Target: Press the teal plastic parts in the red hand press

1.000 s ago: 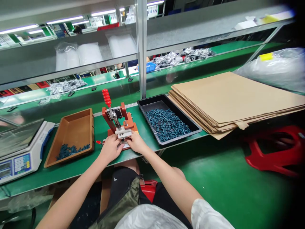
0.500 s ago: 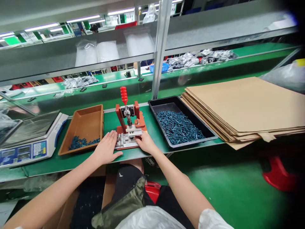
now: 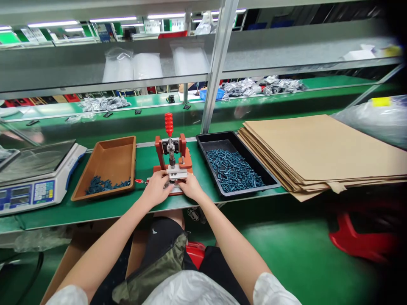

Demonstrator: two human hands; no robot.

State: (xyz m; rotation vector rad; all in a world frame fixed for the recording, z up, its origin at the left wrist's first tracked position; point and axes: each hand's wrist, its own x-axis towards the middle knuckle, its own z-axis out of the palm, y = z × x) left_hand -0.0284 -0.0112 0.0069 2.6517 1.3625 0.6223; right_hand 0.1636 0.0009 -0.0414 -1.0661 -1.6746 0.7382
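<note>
A toggle-clamp press fixture [image 3: 160, 153] with an upright ribbed red handle [image 3: 168, 124] stands at the front of the green bench. My left hand [image 3: 157, 189] is at the left of its metal block [image 3: 177, 173], thumb and fingers bent together. From the other side my right hand [image 3: 192, 187] reaches in with its fingertips pressed just under the block. Whatever small part lies between the fingers is hidden. A small red-tipped lever [image 3: 139, 181] sticks out to the left of the fixture, beside my left hand.
Left of the fixture is a brown tray [image 3: 111, 152] with some dark teal parts, then a weighing scale [image 3: 38, 178]. On the right, a black tray [image 3: 219, 142] holds many teal pieces. Beyond it lies a stack of brown cardboard sheets [image 3: 318, 148]. A metal post [image 3: 218, 63] rises behind.
My left hand lay flat over the fixture's left side; it has moved right and inward with fingers now bent, uncovering the red-tipped lever. My right hand stays at the block. The view has tilted slightly.
</note>
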